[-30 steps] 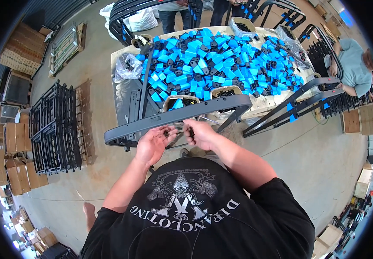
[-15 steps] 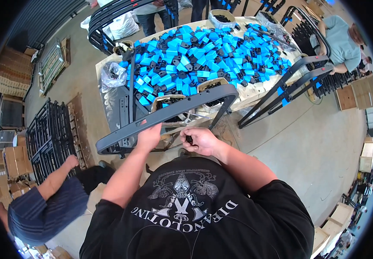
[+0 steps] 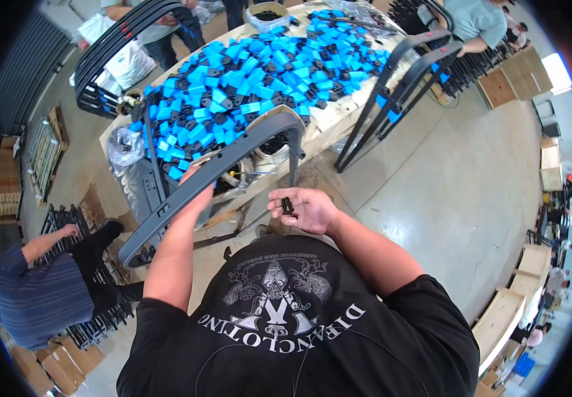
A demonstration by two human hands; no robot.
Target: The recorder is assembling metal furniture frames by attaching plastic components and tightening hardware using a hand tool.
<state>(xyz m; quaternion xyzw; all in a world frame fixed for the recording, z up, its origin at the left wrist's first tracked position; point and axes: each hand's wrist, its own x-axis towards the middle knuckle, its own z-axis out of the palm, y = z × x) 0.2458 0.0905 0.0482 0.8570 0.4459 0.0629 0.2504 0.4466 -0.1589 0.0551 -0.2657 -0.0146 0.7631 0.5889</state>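
Observation:
A long dark grey frame bar (image 3: 212, 171) with bent ends slants across in front of me. My left hand (image 3: 198, 196) is closed around it near its middle, with the fingertips hidden behind the bar. Palm up, my right hand (image 3: 313, 210) carries a few black screws (image 3: 287, 206) on its loosely curled fingers, just right of the bar's lower side. Beyond the bar stands a tub (image 3: 276, 159) of small black parts. Partly behind my left hand, a second tub holds a screwdriver (image 3: 233, 177).
A heap of blue and black plastic pieces (image 3: 233, 83) covers the table (image 3: 339, 122). Finished-looking black frames (image 3: 392, 86) lean at its right edge, others (image 3: 110, 56) at the far left. Co-workers stand at the far side, right and left (image 3: 41, 284).
My right hand has opened out, showing the screws. The view has shifted so the table sits further left, and the bar is tilted more steeply. The co-worker at left has shifted.

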